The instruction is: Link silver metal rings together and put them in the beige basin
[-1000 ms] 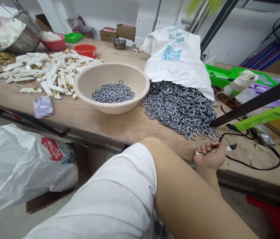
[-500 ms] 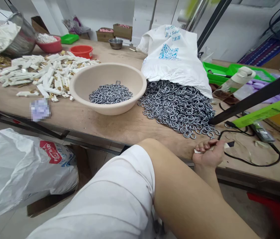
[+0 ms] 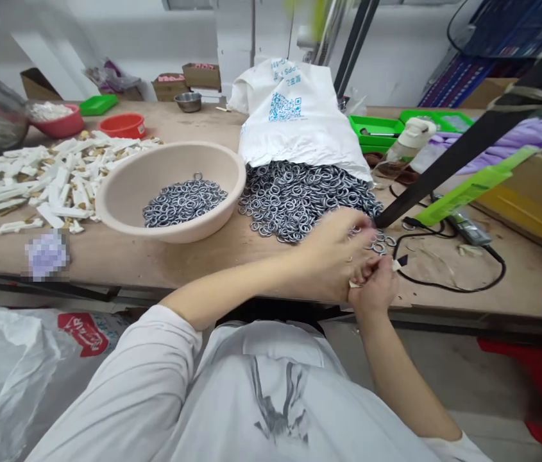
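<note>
My left hand (image 3: 340, 247) reaches across the front right edge of a heap of dark grey metal rings (image 3: 294, 199), close beside my right hand. Its fingers are slightly blurred, with a gap between them where rings show; I see nothing held in it. My right hand (image 3: 375, 282) rests at the table's front edge, closed around a thin pale strip with a dark end (image 3: 401, 262). Most of that strip is hidden in the fist. The rings spill from a white printed sack (image 3: 299, 138). To the left, a beige basin (image 3: 117, 192) holds more rings.
White plastic pieces (image 3: 61, 186) lie left on the table (image 3: 194, 263). A slanted black post (image 3: 434, 173) stands at the right, near a black cable (image 3: 473, 290) and green trays (image 3: 376, 128). A white bag (image 3: 11, 372) sits below the table's left edge.
My left arm, formerly bent across the view with its hand unseen, has swung so the hand reaches the rings beside my right hand. The view has shifted right; my right hand keeps its grip.
</note>
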`<state>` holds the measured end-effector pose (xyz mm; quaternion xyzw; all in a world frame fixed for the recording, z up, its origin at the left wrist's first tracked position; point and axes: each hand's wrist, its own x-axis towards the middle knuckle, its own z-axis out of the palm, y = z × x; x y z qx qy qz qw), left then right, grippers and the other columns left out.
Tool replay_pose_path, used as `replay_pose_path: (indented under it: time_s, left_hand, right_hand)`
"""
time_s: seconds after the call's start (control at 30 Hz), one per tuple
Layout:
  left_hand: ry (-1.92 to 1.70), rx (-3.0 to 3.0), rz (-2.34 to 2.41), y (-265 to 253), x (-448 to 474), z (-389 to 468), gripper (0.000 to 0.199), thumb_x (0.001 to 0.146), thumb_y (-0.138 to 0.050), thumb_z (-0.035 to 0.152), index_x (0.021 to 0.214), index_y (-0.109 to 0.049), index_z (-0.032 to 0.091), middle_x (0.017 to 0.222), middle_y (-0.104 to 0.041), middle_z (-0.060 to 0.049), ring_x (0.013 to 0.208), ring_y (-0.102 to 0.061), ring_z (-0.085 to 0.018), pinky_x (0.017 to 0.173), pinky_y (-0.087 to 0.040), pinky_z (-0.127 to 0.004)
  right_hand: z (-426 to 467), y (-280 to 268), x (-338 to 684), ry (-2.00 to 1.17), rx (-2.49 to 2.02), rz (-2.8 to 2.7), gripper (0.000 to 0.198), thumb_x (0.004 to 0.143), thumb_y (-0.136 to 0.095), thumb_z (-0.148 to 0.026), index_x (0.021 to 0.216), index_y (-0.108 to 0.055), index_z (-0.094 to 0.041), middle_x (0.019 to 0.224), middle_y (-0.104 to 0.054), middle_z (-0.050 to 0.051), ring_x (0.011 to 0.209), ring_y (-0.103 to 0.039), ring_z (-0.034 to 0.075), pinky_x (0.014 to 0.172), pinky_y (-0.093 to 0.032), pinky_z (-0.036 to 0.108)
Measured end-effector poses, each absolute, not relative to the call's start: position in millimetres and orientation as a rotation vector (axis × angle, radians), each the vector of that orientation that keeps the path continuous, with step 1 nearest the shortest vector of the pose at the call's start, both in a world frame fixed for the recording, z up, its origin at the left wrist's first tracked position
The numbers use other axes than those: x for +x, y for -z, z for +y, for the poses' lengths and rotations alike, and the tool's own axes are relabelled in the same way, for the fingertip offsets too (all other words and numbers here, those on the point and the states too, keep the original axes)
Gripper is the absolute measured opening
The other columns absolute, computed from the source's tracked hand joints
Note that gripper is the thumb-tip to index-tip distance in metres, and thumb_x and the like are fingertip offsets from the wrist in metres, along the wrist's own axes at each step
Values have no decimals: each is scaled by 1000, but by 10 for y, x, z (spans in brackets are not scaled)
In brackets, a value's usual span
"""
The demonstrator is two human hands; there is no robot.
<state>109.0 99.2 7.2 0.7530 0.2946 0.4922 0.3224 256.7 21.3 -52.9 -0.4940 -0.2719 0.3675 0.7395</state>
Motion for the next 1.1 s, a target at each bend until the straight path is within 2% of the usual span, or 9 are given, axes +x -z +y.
replay_pose_path:
  time_s: [0.1, 0.2, 0.27, 0.37, 0.53, 0.63, 0.9, 1.0, 1.1]
  left_hand:
    - [-1199, 2107, 1267, 55, 794, 1379, 34, 97, -53, 38, 122, -61, 16, 133, -62, -18, 127, -55, -28, 113, -40, -46]
    - [-934, 2000, 1848, 204, 513, 1774, 54, 98, -46, 40, 139, -49, 5, 154, -45, -26, 144, -41, -34, 121, -30, -47]
    - [-790, 1886, 2098, 283, 421, 1974, 64, 99, -39, 47, 145, -44, 2, 160, -36, -26, 149, -35, -35, 122, -27, -46]
    - [-740, 1784, 2266, 324, 397, 2196, 74, 99, -28, 56, 143, -45, -1, 159, -37, -29, 149, -34, -37, 122, -27, -47]
    - [-568, 1720, 2368, 285, 392, 2474, 91, 93, -27, 71, 138, -47, -5, 151, -43, -35, 147, -38, -40, 121, -27, -49]
    - [-489, 1691, 2317, 289, 340, 2552, 95, 90, -24, 76, 144, -41, -1, 152, -45, -32, 145, -40, -40, 119, -29, -51]
    - [-429, 1861, 2128, 332, 255, 2101, 87, 94, -19, 68, 155, -31, 8, 162, -37, -20, 153, -28, -33, 124, -21, -54]
    - [-437, 1923, 2038, 354, 275, 1802, 80, 97, -17, 63, 155, -34, 12, 162, -38, -17, 153, -29, -31, 125, -18, -53]
    - [-472, 1923, 1930, 344, 254, 1589, 74, 99, -15, 59, 155, -36, 14, 163, -37, -16, 153, -30, -30, 125, -21, -52]
  right_hand:
    - [214, 537, 2514, -779, -1035, -502, 49, 75, -70, -64, 66, -47, -21, 47, -35, -11, 38, -28, 4, 36, -23, 17]
    - [205, 535, 2481, -785, -1004, -484, 48, 74, -73, -61, 64, -50, -20, 46, -37, -11, 38, -29, 3, 36, -24, 16]
    - [195, 537, 2472, -781, -989, -489, 48, 75, -74, -60, 63, -51, -20, 46, -37, -10, 37, -30, 3, 36, -25, 16]
    - [181, 549, 2467, -774, -993, -507, 48, 75, -74, -59, 62, -52, -19, 46, -38, -10, 37, -31, 3, 36, -26, 16]
    - [166, 559, 2457, -789, -1019, -526, 49, 75, -74, -61, 60, -52, -19, 45, -38, -9, 37, -32, 4, 35, -24, 17]
    - [160, 552, 2455, -793, -1023, -535, 50, 74, -74, -62, 60, -53, -19, 45, -38, -9, 38, -32, 4, 35, -25, 17]
    - [158, 556, 2466, -800, -1025, -556, 46, 75, -76, -56, 60, -54, -19, 46, -40, -9, 39, -32, 5, 36, -26, 17]
    - [159, 559, 2464, -794, -1036, -587, 48, 76, -74, -59, 60, -53, -19, 46, -39, -9, 39, -32, 5, 37, -26, 18]
    - [160, 564, 2467, -793, -1051, -610, 47, 78, -72, -60, 61, -53, -20, 46, -37, -9, 39, -30, 5, 37, -25, 19]
